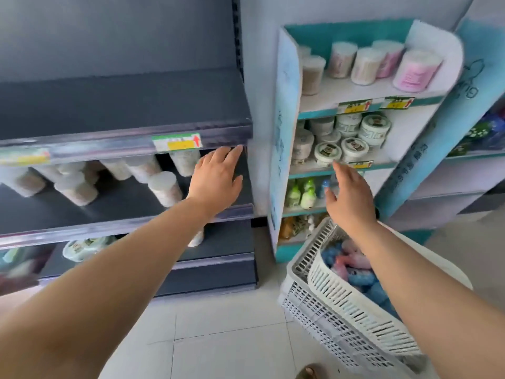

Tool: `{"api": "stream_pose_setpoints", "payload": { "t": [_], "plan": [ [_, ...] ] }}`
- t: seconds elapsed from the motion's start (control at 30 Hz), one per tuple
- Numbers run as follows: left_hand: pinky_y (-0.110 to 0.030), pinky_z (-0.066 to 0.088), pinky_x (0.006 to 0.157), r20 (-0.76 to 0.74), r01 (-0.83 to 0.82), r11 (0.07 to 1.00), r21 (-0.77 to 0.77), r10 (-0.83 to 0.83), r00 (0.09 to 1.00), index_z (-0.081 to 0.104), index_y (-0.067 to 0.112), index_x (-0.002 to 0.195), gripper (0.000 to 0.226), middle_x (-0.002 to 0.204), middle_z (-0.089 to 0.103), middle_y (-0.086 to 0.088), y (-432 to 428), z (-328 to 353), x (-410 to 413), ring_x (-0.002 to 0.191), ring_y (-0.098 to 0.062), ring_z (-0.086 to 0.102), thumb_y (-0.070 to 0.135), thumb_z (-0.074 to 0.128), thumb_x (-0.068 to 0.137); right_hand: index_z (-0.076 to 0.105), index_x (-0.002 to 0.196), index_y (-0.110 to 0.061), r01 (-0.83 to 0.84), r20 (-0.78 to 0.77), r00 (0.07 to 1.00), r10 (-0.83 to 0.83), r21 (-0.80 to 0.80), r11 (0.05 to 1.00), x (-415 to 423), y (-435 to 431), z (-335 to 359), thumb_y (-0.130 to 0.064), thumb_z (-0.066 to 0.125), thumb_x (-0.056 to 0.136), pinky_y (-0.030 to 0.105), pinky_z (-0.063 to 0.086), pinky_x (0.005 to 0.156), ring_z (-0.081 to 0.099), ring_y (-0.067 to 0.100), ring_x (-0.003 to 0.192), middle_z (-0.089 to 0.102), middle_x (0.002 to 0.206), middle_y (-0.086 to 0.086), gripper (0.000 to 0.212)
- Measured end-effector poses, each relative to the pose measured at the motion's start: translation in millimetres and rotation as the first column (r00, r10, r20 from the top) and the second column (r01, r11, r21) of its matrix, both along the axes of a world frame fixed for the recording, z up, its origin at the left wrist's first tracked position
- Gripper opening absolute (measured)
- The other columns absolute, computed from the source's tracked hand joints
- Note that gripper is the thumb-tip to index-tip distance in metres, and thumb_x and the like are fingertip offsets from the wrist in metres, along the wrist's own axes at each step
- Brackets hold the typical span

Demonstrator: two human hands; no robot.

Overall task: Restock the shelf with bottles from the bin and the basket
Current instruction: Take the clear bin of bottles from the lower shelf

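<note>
On the dark shelf (136,138) several jars (164,188) lie tipped, and the left hand (216,181) reaches in beside them with fingers apart, holding nothing; a careless brush could roll a jar off the edge. On the teal shelf (284,127), small green bottles (300,194) stand close together. The right hand (349,198) hovers just beside them, fingers spread and empty, and could topple the row. Below, blue and pink bottles (358,277) wait in the basket (341,291), which sits tilted in the bin (314,310) and might slip.
</note>
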State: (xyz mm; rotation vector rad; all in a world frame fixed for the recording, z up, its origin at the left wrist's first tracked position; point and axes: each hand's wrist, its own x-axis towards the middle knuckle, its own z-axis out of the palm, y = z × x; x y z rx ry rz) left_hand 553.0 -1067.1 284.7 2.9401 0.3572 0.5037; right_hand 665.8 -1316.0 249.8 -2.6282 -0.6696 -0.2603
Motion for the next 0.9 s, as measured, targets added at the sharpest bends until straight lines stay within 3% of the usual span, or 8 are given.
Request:
{"api": "stream_pose_setpoints", "payload": {
  "t": [0.27, 0.53, 0.9],
  "plan": [
    [-0.044, 0.034, 0.103, 0.046, -0.231, 0.972, 0.043, 0.229, 0.972, 0.032, 0.018, 0.144, 0.059, 0.139, 0.044, -0.009, 138, 32, -157, 0.123, -0.035, 0.044, 0.027, 0.052, 0.090, 0.032, 0.146, -0.009, -0.214, 0.089, 0.973, 0.211, 0.029, 0.976, -101, 164, 34, -0.017, 0.056, 0.089, 0.047, 0.032, 0.109, 0.038, 0.036, 0.131, 0.042, 0.143, 0.018, 0.062],
    [-0.043, 0.033, 0.105, 0.063, -0.449, 0.891, 0.072, 0.445, 0.893, 0.032, 0.020, 0.144, 0.061, 0.141, 0.041, -0.007, 245, 39, -292, 0.125, -0.033, 0.044, 0.027, 0.056, 0.089, 0.033, 0.146, -0.013, -0.437, 0.137, 0.895, 0.424, 0.088, 0.895, -196, 320, 49, -0.016, 0.056, 0.088, 0.046, 0.029, 0.111, 0.036, 0.034, 0.133, 0.041, 0.144, 0.017, 0.062],
    [-0.044, 0.031, 0.108, 0.046, -0.735, 0.677, 0.031, 0.734, 0.678, 0.031, 0.021, 0.146, 0.061, 0.144, 0.041, -0.009, 376, 25, -416, 0.129, -0.033, 0.042, 0.032, 0.054, 0.090, 0.036, 0.143, -0.008, -0.784, 0.141, 0.619, 0.772, 0.064, 0.617, -296, 531, 42, -0.016, 0.057, 0.087, 0.046, 0.030, 0.110, 0.039, 0.035, 0.132, 0.044, 0.141, 0.019, 0.060]
  ]
}}
